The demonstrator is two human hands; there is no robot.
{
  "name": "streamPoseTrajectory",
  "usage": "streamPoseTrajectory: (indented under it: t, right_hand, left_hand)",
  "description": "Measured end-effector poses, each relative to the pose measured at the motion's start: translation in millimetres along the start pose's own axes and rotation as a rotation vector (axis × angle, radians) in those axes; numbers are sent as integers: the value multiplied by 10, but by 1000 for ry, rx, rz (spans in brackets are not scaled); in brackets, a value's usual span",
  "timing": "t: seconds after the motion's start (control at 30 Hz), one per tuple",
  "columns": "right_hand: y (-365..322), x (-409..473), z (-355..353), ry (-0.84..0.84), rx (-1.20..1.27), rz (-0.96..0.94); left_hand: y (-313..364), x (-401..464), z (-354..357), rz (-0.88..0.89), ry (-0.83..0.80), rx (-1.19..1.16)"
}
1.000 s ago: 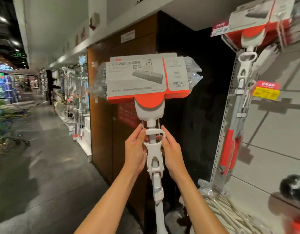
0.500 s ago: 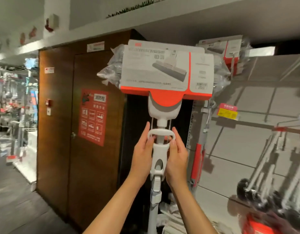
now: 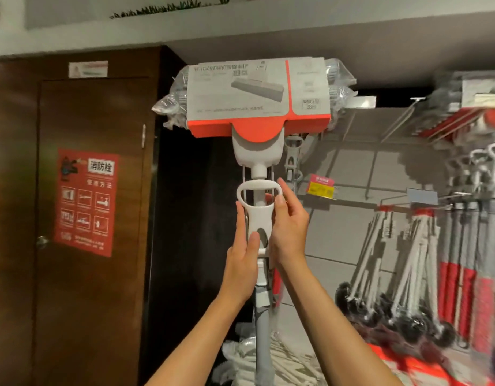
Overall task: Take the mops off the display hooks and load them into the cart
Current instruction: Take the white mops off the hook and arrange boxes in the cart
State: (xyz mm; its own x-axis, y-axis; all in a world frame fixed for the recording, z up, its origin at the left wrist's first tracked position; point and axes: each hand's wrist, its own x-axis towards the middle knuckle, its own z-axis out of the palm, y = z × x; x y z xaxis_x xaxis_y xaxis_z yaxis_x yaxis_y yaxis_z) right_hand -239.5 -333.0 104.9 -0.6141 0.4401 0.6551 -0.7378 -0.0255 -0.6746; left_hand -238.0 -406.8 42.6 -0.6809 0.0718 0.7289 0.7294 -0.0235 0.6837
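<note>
I hold a white sponge mop [image 3: 259,221] upright in front of me, its head wrapped in a grey and orange card sleeve [image 3: 257,93] near the ceiling. My left hand [image 3: 242,254] grips the white squeeze handle from the left, thumb across its front. My right hand [image 3: 289,227] holds the same handle from the right, fingers curled behind it. More mops [image 3: 407,263] hang from display hooks on the tiled wall at the right. No cart is in view.
A dark wooden door [image 3: 90,207] with a red fire-hydrant notice [image 3: 86,201] stands at the left. A yellow and pink price tag [image 3: 321,186] hangs on a wall rail. White string mop heads [image 3: 240,358] lie low behind the pole.
The view has swung right, from the aisle to the door and the hanging mops. The mop stays upright in both hands; my left hand has slid lower on the handle.
</note>
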Motion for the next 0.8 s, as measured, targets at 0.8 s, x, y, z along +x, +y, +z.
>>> streamPoseTrajectory:
  t: [0.8]
  right_hand:
    - [-12, 1636, -1118, -362, -257, -170]
  left_hand:
    - [-88, 1674, 1351, 240, 59, -175]
